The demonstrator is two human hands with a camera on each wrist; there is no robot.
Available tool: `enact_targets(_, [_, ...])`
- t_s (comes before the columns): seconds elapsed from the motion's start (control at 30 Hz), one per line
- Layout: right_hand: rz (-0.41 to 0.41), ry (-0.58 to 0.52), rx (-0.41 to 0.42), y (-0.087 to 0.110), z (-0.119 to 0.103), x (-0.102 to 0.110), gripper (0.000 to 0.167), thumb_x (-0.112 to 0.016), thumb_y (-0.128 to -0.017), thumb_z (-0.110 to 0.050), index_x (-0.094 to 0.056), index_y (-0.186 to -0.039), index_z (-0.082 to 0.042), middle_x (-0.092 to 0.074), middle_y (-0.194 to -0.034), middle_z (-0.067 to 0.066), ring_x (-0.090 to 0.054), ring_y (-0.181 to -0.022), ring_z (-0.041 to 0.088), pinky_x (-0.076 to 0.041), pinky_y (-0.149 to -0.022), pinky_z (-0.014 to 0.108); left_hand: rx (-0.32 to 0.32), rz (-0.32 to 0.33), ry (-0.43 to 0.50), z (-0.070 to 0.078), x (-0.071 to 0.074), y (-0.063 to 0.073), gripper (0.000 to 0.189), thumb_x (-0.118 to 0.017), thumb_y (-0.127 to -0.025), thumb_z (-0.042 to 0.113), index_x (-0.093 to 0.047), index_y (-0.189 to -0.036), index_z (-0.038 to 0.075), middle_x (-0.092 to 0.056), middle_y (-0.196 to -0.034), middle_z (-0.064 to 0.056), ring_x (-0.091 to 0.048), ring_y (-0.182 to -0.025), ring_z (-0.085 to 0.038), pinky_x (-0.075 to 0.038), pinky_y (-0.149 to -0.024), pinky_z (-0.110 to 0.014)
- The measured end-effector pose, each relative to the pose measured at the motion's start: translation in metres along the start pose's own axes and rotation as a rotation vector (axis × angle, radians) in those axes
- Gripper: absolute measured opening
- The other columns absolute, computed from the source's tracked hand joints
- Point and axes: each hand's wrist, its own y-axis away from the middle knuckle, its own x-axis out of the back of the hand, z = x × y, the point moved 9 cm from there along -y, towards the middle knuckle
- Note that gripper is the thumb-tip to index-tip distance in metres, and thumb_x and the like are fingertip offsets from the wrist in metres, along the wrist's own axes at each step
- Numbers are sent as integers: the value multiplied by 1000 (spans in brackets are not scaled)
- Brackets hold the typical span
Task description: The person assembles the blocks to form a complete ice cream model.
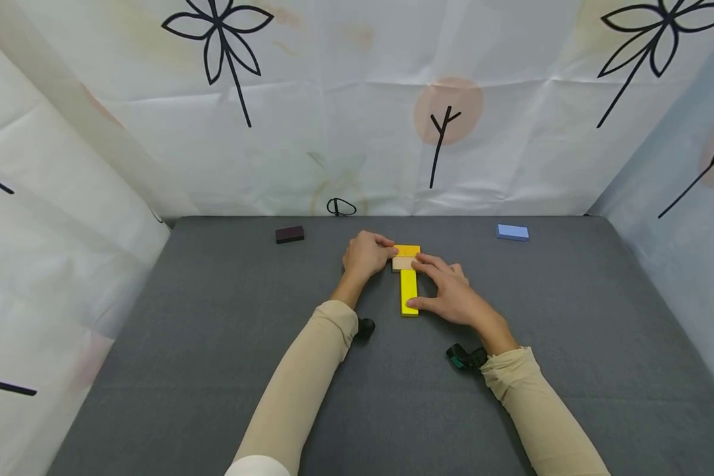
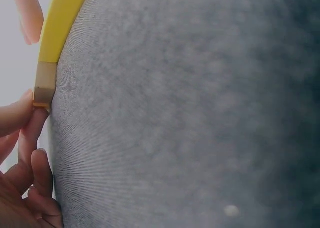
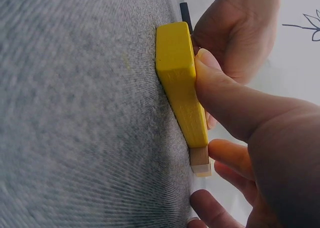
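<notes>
Three wooden blocks lie together on the grey cloth, roughly in a T. Farthest away is an orange-yellow block (image 1: 408, 250) set crosswise, with a plain wood block (image 1: 402, 264) against its near side. A longer yellow block (image 1: 408, 291) runs from there towards me. My left hand (image 1: 365, 256) pinches the left end of the orange-yellow block between thumb and finger. With its fingers spread, my right hand (image 1: 452, 294) touches the right end of the plain block, while its thumb (image 3: 212, 80) presses on the yellow block near its near end.
A dark brown block (image 1: 289, 235) lies at the back left of the grey table (image 1: 214, 370), and a light blue block (image 1: 512, 232) at the back right. White printed curtains (image 1: 357, 145) stand behind the table and along both sides.
</notes>
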Motion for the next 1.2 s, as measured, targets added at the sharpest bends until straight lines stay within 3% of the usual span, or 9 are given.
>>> enact_targets(0.17, [-11, 1, -6, 0, 1, -1, 80, -78, -91, -33, -41, -156, -8, -25, -170, 12, -39, -122, 40, -36, -94, 55, -45, 5, -52, 4, 0, 4, 20, -74, -94, 38, -80, -111, 28, -76, -118, 3, -71, -98, -23, -55, -83, -43])
enact_targets(0.4, [-10, -2, -3, 1, 0, 0, 79, -78, -91, -33, -41, -156, -8, -27, -169, 12, -39, -122, 40, -36, -93, 56, -130, 35, -194, 12, 0, 6, 20, -72, -96, 39, -80, -112, 29, -77, -114, 5, -71, -98, -20, -58, -81, -40])
enact_targets(0.7, [-4, -5, 10, 2, 0, -1, 79, -78, -91, -33, -42, -156, -7, -28, -169, 13, -38, -124, 41, -35, -96, 59, -196, 42, -206, 12, 4, 10, 24, -68, -98, 39, -77, -119, 30, -78, -113, 6, -71, -92, -18, -57, -74, -35])
enact_targets(0.87, [1, 0, 13, 2, -1, -2, 78, -78, -91, -32, -43, -155, -7, -28, -168, 13, -39, -124, 41, -35, -96, 59, -204, 60, -162, 2, 18, 11, 29, -68, -99, 40, -75, -124, 27, -78, -111, 3, -70, -88, -18, -56, -70, -34])
enact_targets(1.1, [6, -13, -2, 2, 1, -1, 79, -80, -90, -33, -43, -155, -10, -25, -170, 12, -38, -126, 42, -34, -96, 60, -247, 105, -140, -13, 50, 10, 33, -67, -100, 37, -73, -128, 21, -78, -105, 0, -67, -77, -17, -50, -57, -29])
enact_targets(1.2, [2, -11, -2, 1, 1, -1, 81, -80, -90, -34, -41, -157, -11, -24, -170, 10, -38, -125, 41, -34, -93, 56, -264, 128, -165, -20, 64, 10, 34, -66, -101, 36, -72, -130, 20, -76, -109, -3, -66, -86, -21, -52, -62, -32])
